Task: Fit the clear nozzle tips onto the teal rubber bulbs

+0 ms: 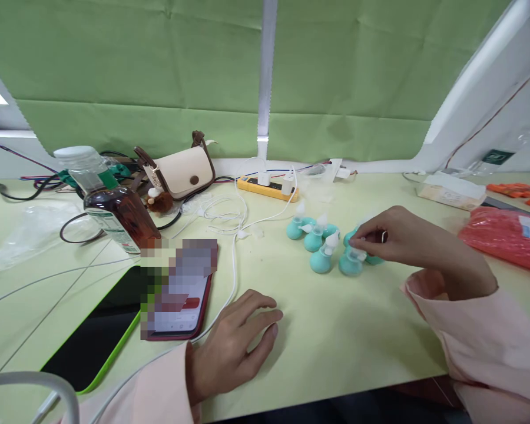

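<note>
My right hand [386, 235] is closed in a pinch at the top of a small teal bulb-shaped piece [350, 264] standing on the table; its fingertips hide the top part. Around it stand several more of these round-bottomed teal pieces, such as one at the front [320, 261] and one at the left [295, 228]. Many carry a white, pointed, flame-like tip. Some pieces are partly hidden behind my right hand. On the table to the left and nearer to me, my left hand [236, 341] rests with loosely curved fingers, holding nothing.
Left of my left hand lie a red-edged phone [176, 318] and a green-edged phone [101, 330]. A bottle of brown liquid [121, 215], a cream handbag [183, 171] and a yellow power strip [269, 189] with white cables are behind. A red plastic package [503, 235] lies at right.
</note>
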Tool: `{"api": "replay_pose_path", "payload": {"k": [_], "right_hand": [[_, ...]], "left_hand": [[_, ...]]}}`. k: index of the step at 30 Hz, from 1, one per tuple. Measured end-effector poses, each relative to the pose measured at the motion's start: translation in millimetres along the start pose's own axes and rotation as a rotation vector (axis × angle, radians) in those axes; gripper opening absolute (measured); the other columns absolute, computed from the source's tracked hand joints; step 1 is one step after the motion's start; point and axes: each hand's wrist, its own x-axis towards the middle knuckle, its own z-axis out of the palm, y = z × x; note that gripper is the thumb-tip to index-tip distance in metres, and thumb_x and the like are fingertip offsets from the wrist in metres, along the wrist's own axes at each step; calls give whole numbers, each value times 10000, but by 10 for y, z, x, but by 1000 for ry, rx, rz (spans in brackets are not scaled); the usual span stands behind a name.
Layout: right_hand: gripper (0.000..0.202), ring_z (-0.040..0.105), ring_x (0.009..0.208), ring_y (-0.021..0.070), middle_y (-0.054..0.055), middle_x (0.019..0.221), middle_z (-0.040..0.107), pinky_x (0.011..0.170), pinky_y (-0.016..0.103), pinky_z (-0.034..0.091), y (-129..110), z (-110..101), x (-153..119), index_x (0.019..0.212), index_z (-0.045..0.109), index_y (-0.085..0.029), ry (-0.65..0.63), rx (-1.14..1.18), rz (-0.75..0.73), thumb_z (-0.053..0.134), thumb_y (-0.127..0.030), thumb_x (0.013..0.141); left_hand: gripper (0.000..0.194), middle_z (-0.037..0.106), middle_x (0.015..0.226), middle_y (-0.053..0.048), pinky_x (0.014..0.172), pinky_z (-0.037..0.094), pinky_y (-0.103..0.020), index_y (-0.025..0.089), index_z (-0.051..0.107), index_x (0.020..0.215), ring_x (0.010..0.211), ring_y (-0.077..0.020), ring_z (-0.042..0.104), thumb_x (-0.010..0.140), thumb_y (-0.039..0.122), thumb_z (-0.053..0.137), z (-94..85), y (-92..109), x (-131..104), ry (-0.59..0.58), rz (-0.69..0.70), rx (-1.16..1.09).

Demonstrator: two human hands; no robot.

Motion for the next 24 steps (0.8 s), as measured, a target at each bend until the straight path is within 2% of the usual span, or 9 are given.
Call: {"api": "replay_pose_path", "payload": {"k": [3,13,15,17,18,20,21,22,24], "right_hand": [[283,458,429,95,0,507,571,434,231,307,69,-5,40,644,654,-178,-100,-80,-1,457,-341,766],[242,518,455,132,-2,521,584,458,251,367,94,-45,40,819,647,-187,-111,-175,81,500,-366,751],[250,522,460,155,5,514,582,462,275,375,18,-55,9,837,643,-186,44,-244,143,525,-385,741],[231,541,509,184,33,570,604,498,312,401,-132,-32,-28,877,629,-183,373,-307,173,528,-351,754],[225,560,570,197,58,650,621,543,332,424,-231,1,-44,924,611,-181,599,-315,141,522,-314,766],[307,575,766,214,105,933,602,662,346,455,-454,122,-56,1078,521,-198,882,-249,-86,518,-242,774],[364,557,876,229,113,1056,546,724,361,454,-568,211,-47,1121,476,-209,944,-212,-228,535,-230,762],[411,509,996,251,117,1164,470,779,383,440,-676,314,-26,1158,433,-223,913,-186,-335,536,-235,761],[450,300,1211,302,126,1311,300,899,476,340,-855,553,54,1219,361,-234,644,-217,-449,490,-269,789]], "left_hand": [[215,569,867,-110,642,477,-310,125,564,947,780,-181,538,776,54,455,4,-6,-2,-3,-9,-11],[221,565,865,-104,633,479,-301,133,565,940,772,-175,538,784,56,428,-13,18,11,-13,-35,2],[219,565,858,-103,633,479,-302,126,565,937,771,-176,537,780,49,434,-13,15,13,-15,-32,3],[219,567,858,-104,632,478,-303,125,563,938,773,-177,535,777,45,438,-10,9,10,-20,-25,1],[221,568,860,-103,632,477,-303,129,561,941,774,-176,533,778,48,436,-7,6,8,-23,-19,0],[227,571,859,-100,631,474,-301,137,555,952,773,-175,530,785,58,422,-2,2,2,-34,-8,2],[229,572,857,-99,632,471,-300,137,553,954,770,-174,528,787,61,416,0,1,-1,-43,-2,4],[229,573,854,-100,633,468,-300,134,552,955,768,-174,526,787,62,414,3,0,-4,-51,6,7],[221,576,850,-100,634,461,-301,127,552,947,763,-174,521,783,59,421,8,-5,-13,-61,27,14]]}}
